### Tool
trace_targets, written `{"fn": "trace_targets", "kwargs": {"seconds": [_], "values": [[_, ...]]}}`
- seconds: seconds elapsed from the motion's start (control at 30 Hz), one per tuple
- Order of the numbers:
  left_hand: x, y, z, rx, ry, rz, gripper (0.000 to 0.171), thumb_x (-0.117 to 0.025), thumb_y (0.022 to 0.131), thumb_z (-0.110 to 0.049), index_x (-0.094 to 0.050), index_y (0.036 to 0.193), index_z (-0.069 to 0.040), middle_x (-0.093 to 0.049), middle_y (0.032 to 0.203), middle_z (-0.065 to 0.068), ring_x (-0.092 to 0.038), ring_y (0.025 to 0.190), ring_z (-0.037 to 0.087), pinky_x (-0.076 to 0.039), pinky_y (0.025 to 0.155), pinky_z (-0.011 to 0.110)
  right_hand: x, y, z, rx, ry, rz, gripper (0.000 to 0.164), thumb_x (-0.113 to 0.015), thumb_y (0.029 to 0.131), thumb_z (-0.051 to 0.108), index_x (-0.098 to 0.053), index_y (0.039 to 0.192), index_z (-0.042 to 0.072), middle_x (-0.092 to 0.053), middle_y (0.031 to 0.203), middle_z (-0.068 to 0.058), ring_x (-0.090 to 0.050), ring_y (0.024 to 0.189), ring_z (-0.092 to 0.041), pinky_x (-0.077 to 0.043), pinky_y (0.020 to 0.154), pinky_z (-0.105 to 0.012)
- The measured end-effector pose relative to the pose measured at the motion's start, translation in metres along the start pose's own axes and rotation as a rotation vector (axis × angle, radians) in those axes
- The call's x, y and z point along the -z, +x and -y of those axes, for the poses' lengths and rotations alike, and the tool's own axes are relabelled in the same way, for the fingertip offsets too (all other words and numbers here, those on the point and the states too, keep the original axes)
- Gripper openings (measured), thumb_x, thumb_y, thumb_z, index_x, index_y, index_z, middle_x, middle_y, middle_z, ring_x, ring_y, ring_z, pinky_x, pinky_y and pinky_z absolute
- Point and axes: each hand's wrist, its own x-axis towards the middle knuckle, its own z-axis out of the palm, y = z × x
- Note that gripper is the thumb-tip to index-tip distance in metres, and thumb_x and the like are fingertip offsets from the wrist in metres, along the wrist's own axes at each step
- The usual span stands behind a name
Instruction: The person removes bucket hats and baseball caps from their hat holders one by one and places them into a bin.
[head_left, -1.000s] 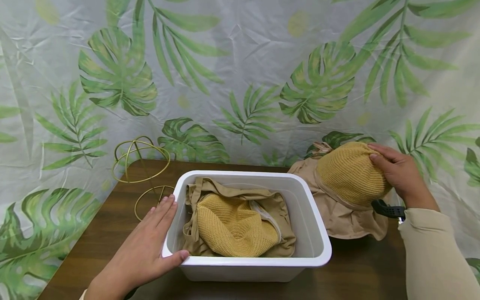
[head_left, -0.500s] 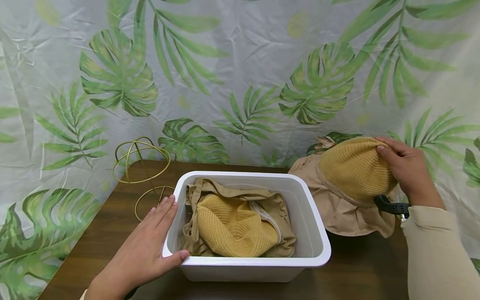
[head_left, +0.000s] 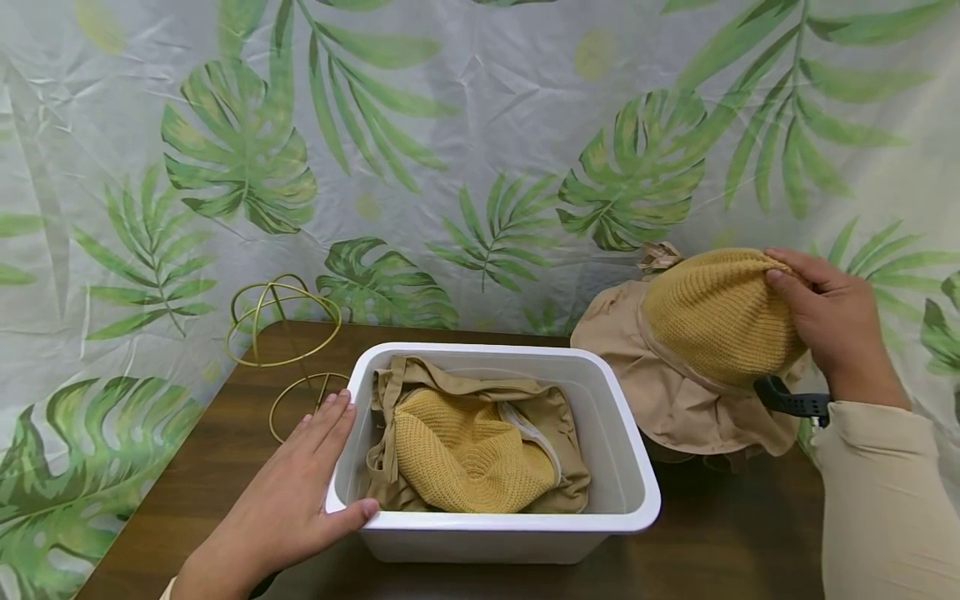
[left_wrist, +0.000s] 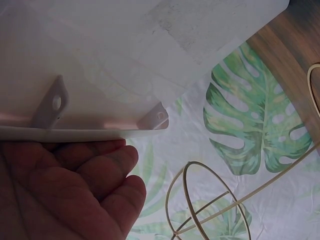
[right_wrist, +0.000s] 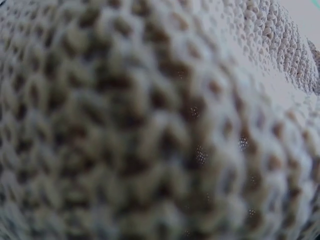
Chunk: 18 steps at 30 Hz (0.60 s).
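Note:
My right hand (head_left: 836,321) pinches the top of a sun hat (head_left: 720,317) with a yellow knitted crown and a wide beige fabric brim. The hat is raised and tilted at the back right, and its knit fills the right wrist view. My left hand (head_left: 288,487) rests with extended fingers along the left rim of a white plastic tub (head_left: 495,522), thumb at the front corner. In the left wrist view, the fingers (left_wrist: 107,165) lie against the tub's rim. Inside the tub is a second hat (head_left: 472,458), yellow knit with a khaki brim and ties, its crown dented.
Left of the tub, a gold wire stand (head_left: 283,321) rises beside the left hand. A dark wooden table (head_left: 217,450) bears the tub. Behind it hangs a pale cloth (head_left: 510,108) printed with green leaves.
The right hand has lifted the sun hat up and slightly to the right, its brim rising from the table. The left hand and the tub have stayed in place.

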Motion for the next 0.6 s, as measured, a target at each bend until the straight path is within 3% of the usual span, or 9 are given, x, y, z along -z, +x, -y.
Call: {"fn": "trace_targets", "kwargs": {"seconds": [0.3, 0.6], "values": [[0.000, 0.000, 0.000, -0.003, -0.002, 0.001, 0.096, -0.066, 0.083, -0.059, -0.041, 0.144, 0.011, -0.035, 0.154, 0.024, -0.032, 0.142, 0.038, 0.000, 0.117, 0.020, 0.002, 0.002, 0.016, 0.042, -0.038, -0.010, 0.040, -0.065, 0.096, 0.024, -0.064, 0.135, 0.016, -0.059, 0.135, 0.016, -0.051, 0.122, 0.000, -0.042, 0.081, -0.005], [0.000, 0.000, 0.001, -0.001, -0.010, 0.003, 0.096, -0.067, 0.084, -0.058, -0.040, 0.145, 0.011, -0.034, 0.155, 0.023, -0.031, 0.143, 0.038, 0.000, 0.117, 0.020, 0.006, 0.006, 0.023, 0.064, -0.130, -0.071, 0.038, -0.061, 0.097, 0.028, -0.064, 0.135, 0.023, -0.054, 0.142, 0.013, -0.047, 0.130, -0.003, -0.041, 0.094, -0.009]]}}
